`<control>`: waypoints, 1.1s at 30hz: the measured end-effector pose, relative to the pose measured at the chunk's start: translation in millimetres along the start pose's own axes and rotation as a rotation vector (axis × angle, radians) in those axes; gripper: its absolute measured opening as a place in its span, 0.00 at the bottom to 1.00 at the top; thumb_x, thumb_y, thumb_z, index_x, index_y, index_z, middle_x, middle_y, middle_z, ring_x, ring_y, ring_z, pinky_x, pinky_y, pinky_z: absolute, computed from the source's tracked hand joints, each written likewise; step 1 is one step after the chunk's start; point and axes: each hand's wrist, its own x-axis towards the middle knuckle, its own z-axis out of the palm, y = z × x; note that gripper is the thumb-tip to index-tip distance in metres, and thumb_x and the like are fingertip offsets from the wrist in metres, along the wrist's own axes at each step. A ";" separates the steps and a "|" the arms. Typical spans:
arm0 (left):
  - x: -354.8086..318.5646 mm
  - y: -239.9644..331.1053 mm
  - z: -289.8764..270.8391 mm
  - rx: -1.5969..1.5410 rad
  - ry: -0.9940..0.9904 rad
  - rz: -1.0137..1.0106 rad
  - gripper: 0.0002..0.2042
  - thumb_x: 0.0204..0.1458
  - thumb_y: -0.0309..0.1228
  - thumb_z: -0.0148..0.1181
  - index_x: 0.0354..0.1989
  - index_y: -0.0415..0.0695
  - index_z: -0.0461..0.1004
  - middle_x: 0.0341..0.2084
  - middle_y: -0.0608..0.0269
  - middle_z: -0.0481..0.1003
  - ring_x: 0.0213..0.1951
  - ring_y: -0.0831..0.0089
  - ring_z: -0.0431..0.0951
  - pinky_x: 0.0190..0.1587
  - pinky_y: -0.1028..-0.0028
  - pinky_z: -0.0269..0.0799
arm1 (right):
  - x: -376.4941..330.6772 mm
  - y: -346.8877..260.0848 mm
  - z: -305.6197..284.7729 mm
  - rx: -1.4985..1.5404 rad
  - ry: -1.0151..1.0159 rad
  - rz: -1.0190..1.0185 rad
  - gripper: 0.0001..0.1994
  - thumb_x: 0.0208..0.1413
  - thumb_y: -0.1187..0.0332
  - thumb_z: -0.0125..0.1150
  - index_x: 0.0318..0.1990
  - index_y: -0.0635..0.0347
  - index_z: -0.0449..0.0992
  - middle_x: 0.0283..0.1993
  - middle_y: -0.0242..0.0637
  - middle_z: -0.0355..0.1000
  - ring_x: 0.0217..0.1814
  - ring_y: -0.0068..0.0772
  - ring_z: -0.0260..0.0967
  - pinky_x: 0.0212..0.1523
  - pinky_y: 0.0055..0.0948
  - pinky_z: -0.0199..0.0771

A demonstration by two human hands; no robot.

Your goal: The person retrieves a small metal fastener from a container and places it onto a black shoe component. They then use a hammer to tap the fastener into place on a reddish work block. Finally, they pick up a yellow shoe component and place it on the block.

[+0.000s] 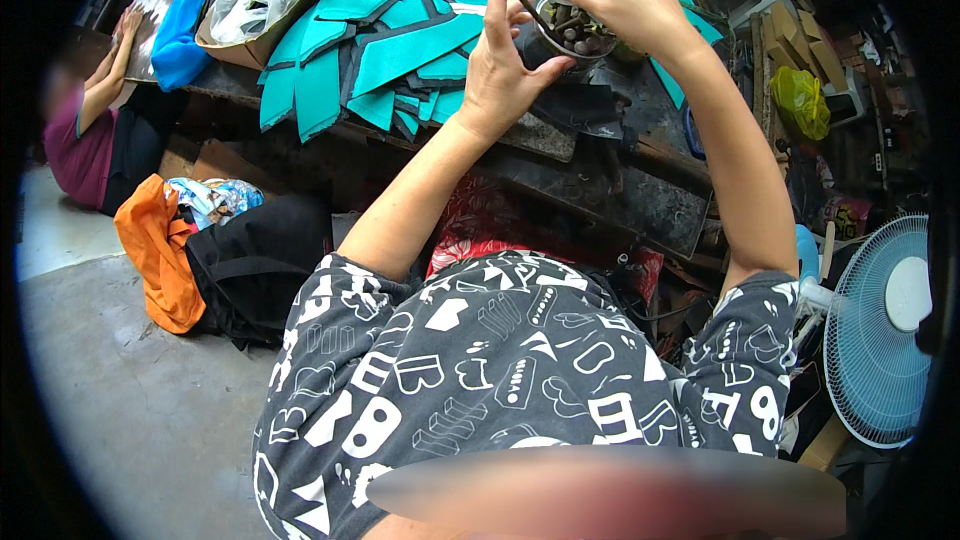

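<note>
A round container [597, 52] of small dark pieces stands at the table's near side, with a dark stick-like piece [535, 18] leaning out on its left. My left hand [498, 68] is at its left side, thumb against the near rim and index finger raised; the other fingers are partly hidden behind the stick. Over the container's far right rim, my right hand [630, 2] has its thumb and fingers drawn together in a pinch. Whatever lies between those fingertips is too small to make out. Just left of my hands, flat teal pieces [400, 65] with dark undersides lie in an overlapping pile.
A cardboard box [232, 48] with clear plastic bags and a blue cloth [190, 35] occupy the table's left. Farther left sits another person [85, 140]. An orange cloth [155, 250] and black bag [265, 260] are beside me; a fan [880, 330] stands at right.
</note>
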 end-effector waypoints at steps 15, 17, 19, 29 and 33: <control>1.8 1.6 -1.2 -0.065 -0.072 -0.101 0.56 0.36 0.33 0.79 0.70 0.40 0.42 0.49 0.47 0.74 0.51 0.54 0.77 0.52 0.64 0.74 | 4.7 -7.3 17.4 -0.146 0.001 -0.092 0.08 0.46 0.63 0.65 0.33 0.55 0.78 0.36 0.35 0.75 0.40 0.39 0.75 0.39 0.38 0.74; 2.0 1.1 -1.1 -0.068 -0.075 -0.090 0.55 0.36 0.33 0.79 0.70 0.40 0.43 0.50 0.47 0.74 0.51 0.55 0.76 0.53 0.64 0.73 | 3.8 -0.9 14.1 0.001 -0.051 -0.012 0.08 0.47 0.65 0.63 0.34 0.55 0.78 0.35 0.36 0.75 0.38 0.38 0.76 0.38 0.35 0.74; 2.1 0.6 -1.2 -0.067 -0.080 -0.082 0.55 0.36 0.33 0.79 0.70 0.39 0.44 0.51 0.47 0.73 0.51 0.55 0.76 0.53 0.64 0.73 | 3.9 3.2 11.1 0.111 -0.139 0.080 0.09 0.48 0.66 0.60 0.37 0.56 0.80 0.33 0.37 0.77 0.36 0.34 0.76 0.39 0.33 0.74; 2.2 0.4 -0.7 -0.045 -0.086 -0.065 0.54 0.35 0.33 0.79 0.69 0.38 0.47 0.51 0.48 0.73 0.51 0.55 0.75 0.54 0.64 0.72 | 9.5 -11.9 5.9 -0.192 -0.207 -0.018 0.09 0.46 0.64 0.62 0.33 0.58 0.81 0.32 0.40 0.78 0.39 0.42 0.78 0.41 0.38 0.76; 1.2 -0.2 -0.4 -0.050 -0.097 -0.072 0.53 0.35 0.32 0.79 0.69 0.41 0.47 0.53 0.48 0.72 0.52 0.56 0.76 0.55 0.64 0.72 | 9.8 -12.2 0.6 -0.102 -0.162 -0.010 0.08 0.44 0.65 0.63 0.30 0.58 0.80 0.30 0.39 0.78 0.35 0.42 0.77 0.37 0.38 0.75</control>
